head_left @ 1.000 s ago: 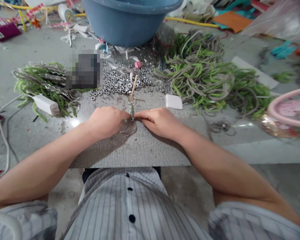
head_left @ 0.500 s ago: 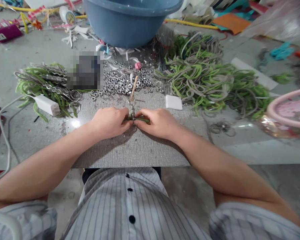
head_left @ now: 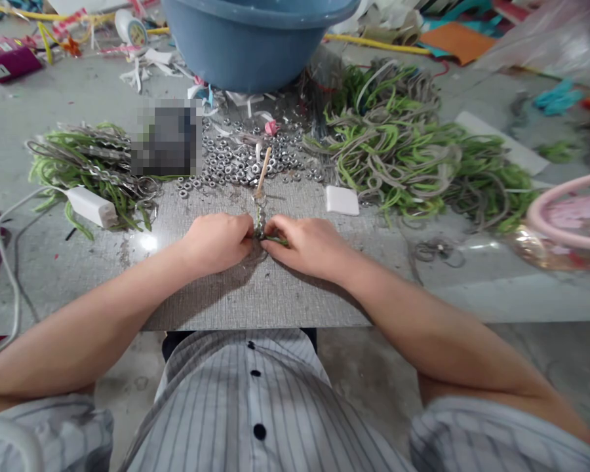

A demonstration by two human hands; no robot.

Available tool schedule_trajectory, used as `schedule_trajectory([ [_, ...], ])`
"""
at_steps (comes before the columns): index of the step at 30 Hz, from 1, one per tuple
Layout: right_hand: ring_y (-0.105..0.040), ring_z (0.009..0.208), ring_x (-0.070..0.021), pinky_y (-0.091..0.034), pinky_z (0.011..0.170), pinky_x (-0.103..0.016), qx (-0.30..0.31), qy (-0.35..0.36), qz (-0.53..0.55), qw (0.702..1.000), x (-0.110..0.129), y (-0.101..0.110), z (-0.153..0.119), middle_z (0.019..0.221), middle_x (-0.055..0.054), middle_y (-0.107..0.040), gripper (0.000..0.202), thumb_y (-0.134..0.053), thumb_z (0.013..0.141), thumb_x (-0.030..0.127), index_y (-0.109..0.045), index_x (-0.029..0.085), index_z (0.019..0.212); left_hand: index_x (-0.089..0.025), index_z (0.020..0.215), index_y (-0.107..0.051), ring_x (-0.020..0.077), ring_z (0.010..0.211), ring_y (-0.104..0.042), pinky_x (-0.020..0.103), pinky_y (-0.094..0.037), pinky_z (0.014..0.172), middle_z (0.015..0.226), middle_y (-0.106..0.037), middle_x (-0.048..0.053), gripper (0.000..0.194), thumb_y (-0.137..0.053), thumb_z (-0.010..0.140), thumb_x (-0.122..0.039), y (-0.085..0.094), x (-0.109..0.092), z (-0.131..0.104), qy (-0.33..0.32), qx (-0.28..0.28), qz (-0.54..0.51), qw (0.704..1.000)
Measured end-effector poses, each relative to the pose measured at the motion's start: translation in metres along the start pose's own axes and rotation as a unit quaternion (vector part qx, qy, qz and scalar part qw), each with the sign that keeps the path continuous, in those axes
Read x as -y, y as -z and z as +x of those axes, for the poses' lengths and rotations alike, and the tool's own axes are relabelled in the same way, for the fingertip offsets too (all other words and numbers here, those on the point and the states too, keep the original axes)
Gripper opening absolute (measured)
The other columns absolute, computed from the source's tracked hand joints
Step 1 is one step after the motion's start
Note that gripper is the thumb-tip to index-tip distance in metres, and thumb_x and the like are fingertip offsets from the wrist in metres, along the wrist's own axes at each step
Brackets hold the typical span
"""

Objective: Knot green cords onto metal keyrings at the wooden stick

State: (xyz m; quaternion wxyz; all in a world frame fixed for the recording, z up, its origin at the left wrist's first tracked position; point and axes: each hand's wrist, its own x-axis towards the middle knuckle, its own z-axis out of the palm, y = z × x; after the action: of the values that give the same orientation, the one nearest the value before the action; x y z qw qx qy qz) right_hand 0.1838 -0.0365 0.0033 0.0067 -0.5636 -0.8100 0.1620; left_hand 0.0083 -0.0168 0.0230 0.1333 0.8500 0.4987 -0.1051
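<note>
A braided green and grey cord strung with metal nuts runs toward me from the foot of a thin wooden stick. At its near end, my left hand is closed with the fingertips pinched against the work; what they grip there is mostly hidden. My right hand faces it, thumb and fingers pinching a green cord that leads off to the right. Beyond the stick lies a spread of loose hex nuts.
Tangled green and grey cords are heaped at right. Finished-looking braided cords lie at left beside a white adapter. A blue basin stands behind the nuts. A white block sits near my right hand; a pink-rimmed object is far right.
My left fingers have curled in tighter beside the braid. The green cord at my right hand now slants downward more, and the right hand has shifted very little.
</note>
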Motion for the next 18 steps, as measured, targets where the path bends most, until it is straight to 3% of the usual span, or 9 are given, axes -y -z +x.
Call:
schedule_trajectory([
  [6, -0.06, 0.071, -0.0189, -0.024, 0.057, -0.028, -0.004, -0.005, 0.013, 1.0, 0.0007, 0.0003, 0.0012, 0.079, -0.004, -0.069, 0.021, -0.05, 0.088, 0.03, -0.063, 0.019, 0.1, -0.02, 0.102, -0.065, 0.0265, 0.083, -0.069, 0.032, -0.048, 0.067, 0.082, -0.071, 0.007, 0.028, -0.045, 0.083, -0.028, -0.0002, -0.0008, -0.0017, -0.011, -0.003, 0.005, 1.0],
  [12, -0.056, 0.067, -0.0176, -0.024, 0.057, -0.028, -0.018, -0.005, 0.024, 1.0, -0.0018, -0.002, 0.0019, 0.073, -0.003, -0.066, 0.02, -0.049, 0.084, 0.025, -0.064, 0.02, 0.097, -0.017, 0.11, -0.06, 0.0313, 0.085, -0.069, 0.04, -0.052, 0.072, 0.084, -0.071, 0.01, 0.039, -0.042, 0.088, -0.044, -0.0055, -0.0043, -0.0017, 0.007, -0.032, 0.009, 0.999],
  [18, -0.055, 0.065, -0.0168, -0.025, 0.057, -0.028, -0.024, -0.007, 0.042, 0.999, -0.0039, -0.0043, 0.0027, 0.07, -0.002, -0.064, 0.022, -0.049, 0.083, 0.024, -0.064, 0.02, 0.099, -0.02, 0.107, -0.062, 0.0295, 0.088, -0.069, 0.039, -0.052, 0.075, 0.088, -0.071, 0.009, 0.033, -0.039, 0.092, -0.038, -0.0072, -0.0037, 0.001, 0.021, -0.017, 0.01, 1.0],
])
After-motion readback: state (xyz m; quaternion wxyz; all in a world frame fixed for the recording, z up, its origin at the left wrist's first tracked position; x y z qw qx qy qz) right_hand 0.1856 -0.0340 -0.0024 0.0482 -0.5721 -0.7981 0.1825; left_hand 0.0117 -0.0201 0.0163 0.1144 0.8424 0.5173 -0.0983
